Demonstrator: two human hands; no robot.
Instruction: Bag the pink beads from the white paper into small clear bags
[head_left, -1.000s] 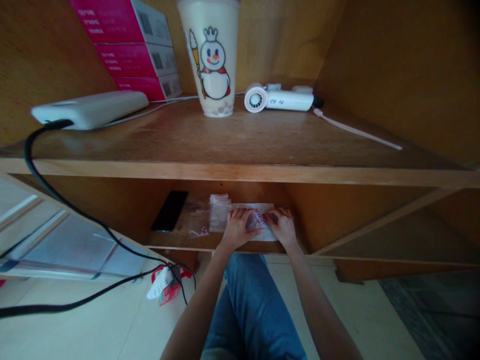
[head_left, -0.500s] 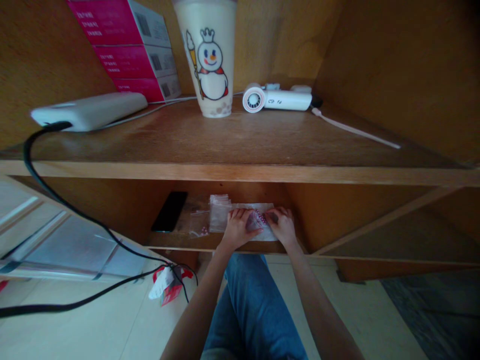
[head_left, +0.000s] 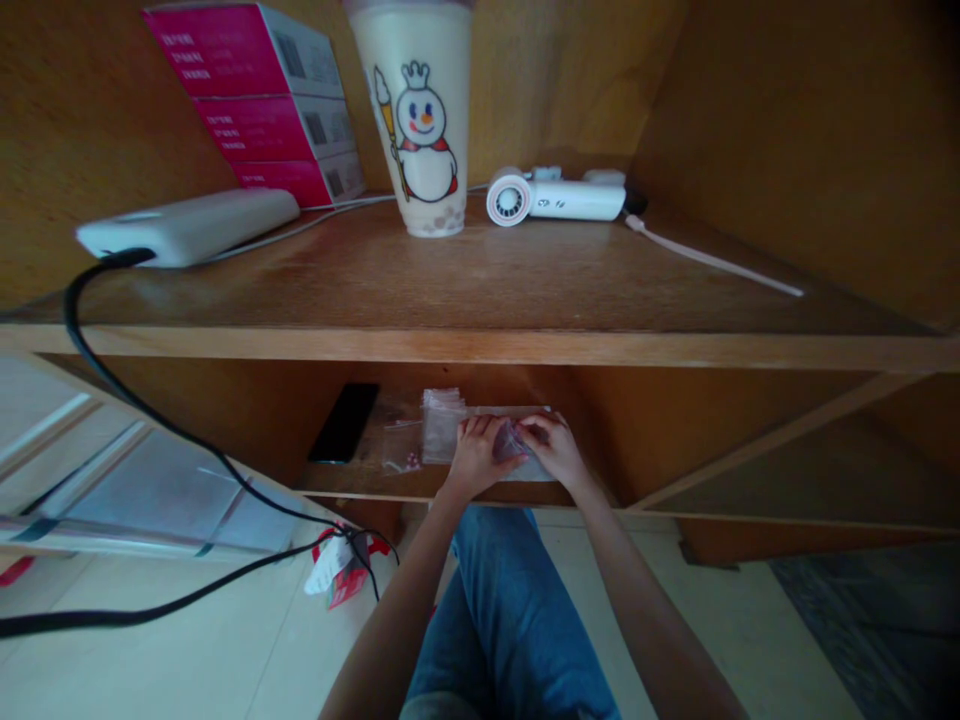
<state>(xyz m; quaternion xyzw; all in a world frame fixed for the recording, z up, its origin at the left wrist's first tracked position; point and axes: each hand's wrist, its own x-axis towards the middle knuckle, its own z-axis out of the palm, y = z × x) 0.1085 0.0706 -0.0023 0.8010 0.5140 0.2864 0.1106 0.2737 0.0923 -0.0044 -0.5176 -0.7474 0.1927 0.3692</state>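
Note:
On the lower shelf, a small clear plastic bag with pink bead-like bits lies between my hands. My left hand grips its left side, thumb stretched along the near edge. The fingertips of my right hand are pinched together at the bag's right side; what is between them is too small to make out. Beneath both hands is a pale flat sheet or larger bag. Just left of my left hand is a stack of clear zip bags. Further left, another small clear bag has a few pink bits in it.
A black phone lies at the lower shelf's left. Above, the upper shelf holds a snowman cup, a white handheld fan, a white power bank and pink boxes. A black cable hangs at the left.
My right hand has shifted slightly left, its fingertips now over the pink bits and covering more of them. My left hand keeps its place on the bag.

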